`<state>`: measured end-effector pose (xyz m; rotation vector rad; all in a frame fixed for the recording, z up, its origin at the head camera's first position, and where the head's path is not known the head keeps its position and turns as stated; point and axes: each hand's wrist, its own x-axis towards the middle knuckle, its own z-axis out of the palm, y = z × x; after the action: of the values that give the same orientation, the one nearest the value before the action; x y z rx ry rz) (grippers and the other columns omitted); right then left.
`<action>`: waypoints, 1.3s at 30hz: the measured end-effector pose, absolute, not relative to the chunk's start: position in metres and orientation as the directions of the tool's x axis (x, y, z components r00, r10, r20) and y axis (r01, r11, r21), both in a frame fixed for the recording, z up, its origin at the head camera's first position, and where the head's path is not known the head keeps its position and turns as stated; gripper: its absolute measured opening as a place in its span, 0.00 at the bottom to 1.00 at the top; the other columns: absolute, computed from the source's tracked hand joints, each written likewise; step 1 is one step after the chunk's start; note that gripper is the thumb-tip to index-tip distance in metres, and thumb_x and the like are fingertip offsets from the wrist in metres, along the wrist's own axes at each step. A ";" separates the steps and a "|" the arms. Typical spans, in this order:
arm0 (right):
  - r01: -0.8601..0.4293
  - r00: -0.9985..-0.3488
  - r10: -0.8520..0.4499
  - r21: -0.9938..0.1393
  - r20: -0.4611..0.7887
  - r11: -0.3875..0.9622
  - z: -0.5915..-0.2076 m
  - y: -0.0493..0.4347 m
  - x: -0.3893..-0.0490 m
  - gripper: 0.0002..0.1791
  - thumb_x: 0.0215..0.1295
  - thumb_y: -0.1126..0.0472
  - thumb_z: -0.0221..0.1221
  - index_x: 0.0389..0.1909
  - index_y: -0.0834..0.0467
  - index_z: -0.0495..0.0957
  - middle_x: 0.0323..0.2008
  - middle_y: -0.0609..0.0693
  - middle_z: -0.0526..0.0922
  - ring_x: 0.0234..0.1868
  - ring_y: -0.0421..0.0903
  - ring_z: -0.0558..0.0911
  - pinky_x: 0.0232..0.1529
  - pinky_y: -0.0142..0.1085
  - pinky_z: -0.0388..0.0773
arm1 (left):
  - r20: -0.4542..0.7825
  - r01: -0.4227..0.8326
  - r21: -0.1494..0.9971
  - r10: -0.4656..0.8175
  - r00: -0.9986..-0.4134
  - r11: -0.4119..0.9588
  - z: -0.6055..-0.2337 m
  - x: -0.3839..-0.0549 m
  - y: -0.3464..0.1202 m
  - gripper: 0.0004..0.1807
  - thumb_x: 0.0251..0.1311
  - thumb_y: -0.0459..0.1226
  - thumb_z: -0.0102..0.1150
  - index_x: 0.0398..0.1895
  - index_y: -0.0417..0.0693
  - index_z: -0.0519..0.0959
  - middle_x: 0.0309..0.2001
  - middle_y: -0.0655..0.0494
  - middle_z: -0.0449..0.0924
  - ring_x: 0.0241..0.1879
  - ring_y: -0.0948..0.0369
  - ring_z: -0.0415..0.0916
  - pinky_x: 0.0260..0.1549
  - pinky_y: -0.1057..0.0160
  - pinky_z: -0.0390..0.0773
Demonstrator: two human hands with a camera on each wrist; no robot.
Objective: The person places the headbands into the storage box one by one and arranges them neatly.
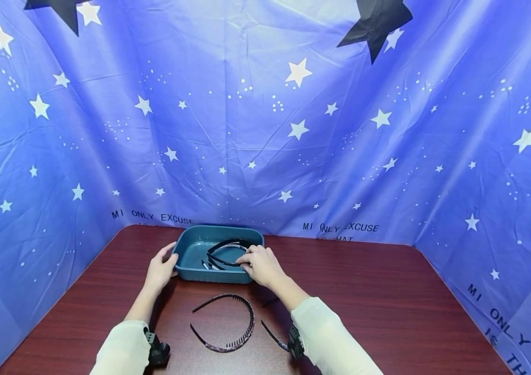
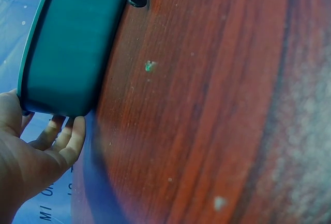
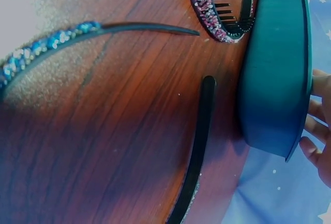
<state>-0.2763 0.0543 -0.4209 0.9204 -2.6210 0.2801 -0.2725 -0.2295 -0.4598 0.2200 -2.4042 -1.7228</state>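
A teal plastic bin (image 1: 214,276) stands at the back of the table. My left hand (image 1: 161,267) holds its left end, thumb at the rim and fingers against the outer wall (image 2: 62,53). Over the bin's right front corner reaches my right hand (image 1: 263,265), its fingertips pinching a black headband (image 1: 215,259) that lies tilted inside. Other bands in the bin overlap, so they are hard to separate. In front, a glittery toothed headband (image 1: 252,320) lies on the table. Another headband (image 1: 272,333), with blue glitter (image 3: 51,43), is partly hidden under my right forearm.
The dark red wooden table (image 1: 364,302) extends to both sides of the bin. A blue star-printed cloth (image 1: 256,130) hangs close behind the bin and along both sides. Black cameras (image 1: 156,350) are strapped to both wrists.
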 end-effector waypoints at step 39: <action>-0.593 -0.778 -0.532 -0.113 0.334 0.797 -0.406 0.064 -0.274 0.14 0.62 0.51 0.59 0.47 0.46 0.82 0.44 0.47 0.79 0.45 0.46 0.75 0.41 0.38 0.71 | 0.059 -0.017 0.944 -0.219 -0.974 0.329 -0.460 -0.272 -0.230 0.26 0.68 0.36 0.41 0.69 0.44 0.60 0.56 0.32 0.69 0.46 0.48 0.75 0.38 0.58 0.84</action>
<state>-0.2744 0.0644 -0.4061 0.8648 -2.7006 0.3072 -0.2719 -0.2299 -0.4604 0.2164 -2.4123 -1.7113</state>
